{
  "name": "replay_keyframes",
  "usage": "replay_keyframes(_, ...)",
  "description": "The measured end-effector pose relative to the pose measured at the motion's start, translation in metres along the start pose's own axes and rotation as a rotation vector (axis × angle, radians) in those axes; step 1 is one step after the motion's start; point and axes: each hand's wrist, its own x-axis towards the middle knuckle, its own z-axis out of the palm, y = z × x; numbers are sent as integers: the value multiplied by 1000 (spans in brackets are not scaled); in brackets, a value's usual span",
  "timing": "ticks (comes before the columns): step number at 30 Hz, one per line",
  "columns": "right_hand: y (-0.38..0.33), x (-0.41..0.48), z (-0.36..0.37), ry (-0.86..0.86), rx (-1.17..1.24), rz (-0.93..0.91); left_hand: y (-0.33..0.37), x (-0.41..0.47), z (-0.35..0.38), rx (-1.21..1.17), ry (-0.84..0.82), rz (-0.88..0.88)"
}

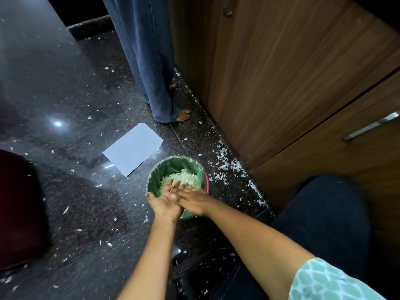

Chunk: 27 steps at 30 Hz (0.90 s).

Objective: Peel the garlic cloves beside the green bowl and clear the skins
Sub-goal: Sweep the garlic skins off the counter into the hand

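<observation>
A small bin (154, 176) lined with a green bag stands on the dark granite floor and holds a heap of pale garlic skins (184, 178). Both my hands are over its near rim. My left hand (165, 200) lies palm up with straight fingers. My right hand (191, 201) lies palm down across the left palm, fingers straight and blurred by motion. Neither hand holds anything that I can see. No garlic cloves and no green bowl are in view.
Loose skins (225, 163) are scattered over the floor, thickest along the wooden cabinet (292, 83) on the right. A white sheet of paper (133, 148) lies behind the bin. A person in blue jeans (151, 61) stands barefoot further back. A dark red object (19, 208) sits at left.
</observation>
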Motion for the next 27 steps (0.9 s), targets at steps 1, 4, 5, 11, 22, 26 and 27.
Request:
replay_keyframes(1, 6, 2, -4, 45, -15, 91, 1, -3, 1, -13, -41, -11)
replay_keyframes(4, 15, 0, -11, 181, -104, 65, 4, -3, -2, 17, -25, -16)
replay_keyframes(5, 12, -1, -10, 187, -119, -51, 2, 0, -5, 3, -25, -25)
replay_keyframes(11, -4, 12, 4, -1, -30, -71, -6, -10, -5, 5, -62, -6)
replay_keyframes(22, -1, 7, 4, -14, -136, -204, -4, -8, -11, 44, -57, -23)
replay_keyframes(26, 11, 20, -13, 135, 17, 195, -7, -13, -16, 44, -127, -15)
replay_keyframes(27, 11, 18, -15, 192, -1, 141, -6, -12, -19, 40, -132, -16)
